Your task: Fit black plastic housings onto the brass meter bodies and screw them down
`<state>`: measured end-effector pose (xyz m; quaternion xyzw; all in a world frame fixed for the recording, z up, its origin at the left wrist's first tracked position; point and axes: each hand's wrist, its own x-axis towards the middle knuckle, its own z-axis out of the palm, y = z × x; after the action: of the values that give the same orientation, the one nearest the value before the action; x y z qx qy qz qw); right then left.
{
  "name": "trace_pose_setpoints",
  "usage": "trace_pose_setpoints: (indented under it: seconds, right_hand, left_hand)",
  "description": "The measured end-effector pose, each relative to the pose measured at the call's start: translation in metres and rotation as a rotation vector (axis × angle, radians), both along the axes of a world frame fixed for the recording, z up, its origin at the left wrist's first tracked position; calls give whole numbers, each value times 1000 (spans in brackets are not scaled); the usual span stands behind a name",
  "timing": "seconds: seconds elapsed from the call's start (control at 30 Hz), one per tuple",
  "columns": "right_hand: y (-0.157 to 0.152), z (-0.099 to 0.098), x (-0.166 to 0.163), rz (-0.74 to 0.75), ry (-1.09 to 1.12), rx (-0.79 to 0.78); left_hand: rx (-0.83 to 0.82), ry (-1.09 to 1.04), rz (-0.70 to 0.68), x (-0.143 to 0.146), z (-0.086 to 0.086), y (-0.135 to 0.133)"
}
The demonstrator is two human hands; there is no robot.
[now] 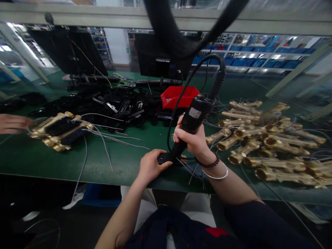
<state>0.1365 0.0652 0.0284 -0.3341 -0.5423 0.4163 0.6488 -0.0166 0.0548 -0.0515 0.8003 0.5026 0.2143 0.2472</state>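
While clenching driver [194, 116] in right hand [192, 141], slants its long axis up and right from part [163, 159]. Pins part at worktop [52, 162] edge with closed left hand [150, 166].

Loose fittings [269, 145] right of the screwdriver [193, 119], assembled units [59, 131] left, bin [178, 97] behind.

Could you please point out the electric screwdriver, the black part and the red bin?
electric screwdriver [194, 119]: head view, on its labelled body.
black part [163, 157]: head view, on its exposed top.
red bin [170, 99]: head view, on its front wall.
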Motion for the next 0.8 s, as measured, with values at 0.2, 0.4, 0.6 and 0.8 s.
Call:
trace_pose_setpoints:
  seconds: [0.2, 0.4, 0.6, 0.8]
  right_hand:
    - [3, -2, 0, 44, -20, -16]
    - [-4, 12, -6, 82, -79, 18]
    - [-7, 13, -25, 89, 31, 77]
    - [2, -2, -30, 86, 27, 70]
  left_hand:
    - [13, 21, -5, 0, -5, 1]
    - [15, 14, -8, -1, -7, 2]
    - [15, 56, 28, 0, -8, 2]
    - [5, 39, 27, 0, -8, 2]
